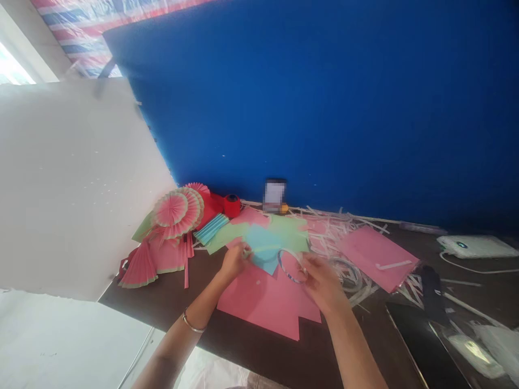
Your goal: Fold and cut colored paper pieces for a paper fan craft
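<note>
My right hand [320, 278] grips a thin roll of tape [290, 266] by its right side, above the pink sheets [263, 308]. A pale strip runs from the roll toward my left hand [236, 257], whose fingers are pinched on its end. Under the strip lies a light blue sheet [265, 248], on top of light green paper [287, 229]. Both hands are raised a little over the papers, and slight blur softens the fingertips.
Pleated pink and green paper fans [171, 209] stand at the left, beside folded blue paper [211, 229] and a red roll [232, 206]. White strips [324, 235], a pink packet [381, 256], a black phone-like slab [421, 343] and a white device [478, 246] lie to the right.
</note>
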